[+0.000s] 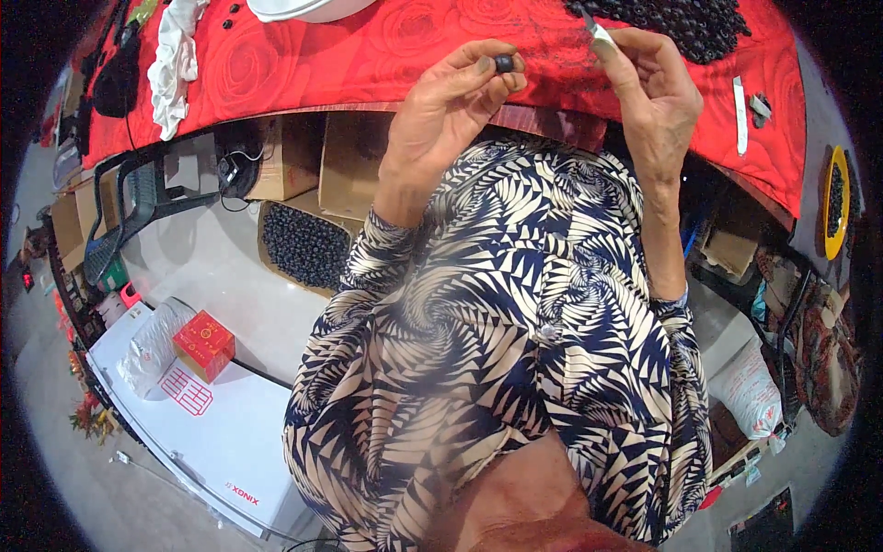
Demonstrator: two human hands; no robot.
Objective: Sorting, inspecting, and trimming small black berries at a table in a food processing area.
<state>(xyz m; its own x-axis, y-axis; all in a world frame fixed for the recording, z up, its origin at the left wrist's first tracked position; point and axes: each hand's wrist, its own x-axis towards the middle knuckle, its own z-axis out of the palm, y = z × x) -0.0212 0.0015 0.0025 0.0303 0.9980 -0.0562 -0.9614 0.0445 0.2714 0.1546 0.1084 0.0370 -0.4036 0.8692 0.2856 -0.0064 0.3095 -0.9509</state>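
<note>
My left hand (451,106) is closed, with a small dark round ball (503,63), perhaps a nut or seed, pinched between thumb and fingertips. Across from it, my right hand (658,106) grips a small knife (600,35) by its white-wrapped handle. The blade points up and to the left, partly against the dark pile behind. Both hands are raised over the near edge of a table with a red rose-patterned cloth (368,55), and a gap separates them. A large pile of similar dark balls (704,28) lies beyond my right hand.
At the table's far side stands a white basin (308,7). A crumpled white cloth (175,69) lies to the left, a white strip (740,115) to the right. Below are a cardboard box of dark balls (303,244), a red box (204,345) and a yellow tray (835,235).
</note>
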